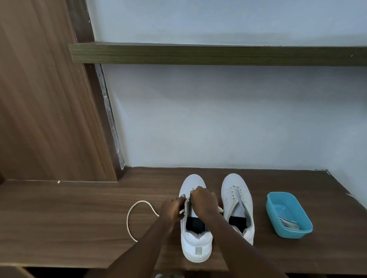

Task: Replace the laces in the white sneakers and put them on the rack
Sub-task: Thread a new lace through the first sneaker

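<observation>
The surface (64, 217) beneath the hands is dark brown wood-grain board, smooth, with a low satin sheen. The first sneaker (196, 241), under the left hand (172, 209) and right hand (203, 202), has a smooth, matt white upper that looks like leather or an imitation, and a dull black insole. The second sneaker (237, 192), just right of the hands, has the same finish. The lace (129, 213) trailing left from the left hand is flat, off-white woven cloth. Well right of the hands, the tub (282, 208) is glossy light-blue plastic, with spare laces (289, 223) of cloth inside. Beyond the hands the wall (223, 120) is matt pale paint; the shelf (205, 56) shows matt olive-brown grain.
</observation>
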The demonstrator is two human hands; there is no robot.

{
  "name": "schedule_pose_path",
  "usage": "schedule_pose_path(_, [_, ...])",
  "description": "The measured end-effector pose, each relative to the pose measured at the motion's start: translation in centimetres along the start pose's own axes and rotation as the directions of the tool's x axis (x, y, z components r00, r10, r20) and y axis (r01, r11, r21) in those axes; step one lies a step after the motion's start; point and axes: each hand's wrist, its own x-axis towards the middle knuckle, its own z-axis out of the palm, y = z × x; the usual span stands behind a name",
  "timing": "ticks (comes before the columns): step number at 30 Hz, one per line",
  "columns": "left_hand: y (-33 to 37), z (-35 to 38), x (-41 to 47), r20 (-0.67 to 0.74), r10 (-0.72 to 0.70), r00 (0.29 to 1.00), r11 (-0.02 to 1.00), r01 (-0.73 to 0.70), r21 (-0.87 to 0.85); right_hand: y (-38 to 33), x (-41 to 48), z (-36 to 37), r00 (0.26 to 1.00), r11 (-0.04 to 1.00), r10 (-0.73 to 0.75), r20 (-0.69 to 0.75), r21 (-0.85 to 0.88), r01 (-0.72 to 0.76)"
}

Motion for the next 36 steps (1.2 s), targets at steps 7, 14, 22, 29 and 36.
schedule_pose_path(7, [0.1, 0.2, 0.6, 0.003, -0.035, 0.999, 0.999, 0.035, 0.007, 0.6, 0.2, 0.2, 0.998, 0.99, 0.049, 0.036, 0.129, -0.053])
schedule_pose_path(14, [0.5, 0.7, 0.7, -0.093, -0.041, 0.995, 0.999, 0.038, -0.027, 1.9, -0.1, -0.1, 0.993, 0.961, 0.102, 0.061, 0.25, -0.114])
schedule_pose_path(22, [0.2, -1.0, 0.5, -0.159, -0.084, 0.984, 0.976, 0.049, -0.213, 2.6, -1.2, 0.2, 0.974, 0.96, 0.211, 0.078, 0.171, -0.222])
schedule_pose_path(29, [1.4, -0.8, -1.0, -0.037, 0.121, 0.992, 0.891, -0.092, 0.446, 2.0, -2.5, 0.2, 0.954, 0.941, 0.276, 0.121, 0.17, -0.294])
schedule_pose_path(36, [1.3, -2.7, -1.6, -0.059, 0.246, 0.968, 0.566, -0.094, 0.819, 1.6, -3.3, -0.1, 0.927, 0.888, 0.325, 0.187, 0.277, -0.367])
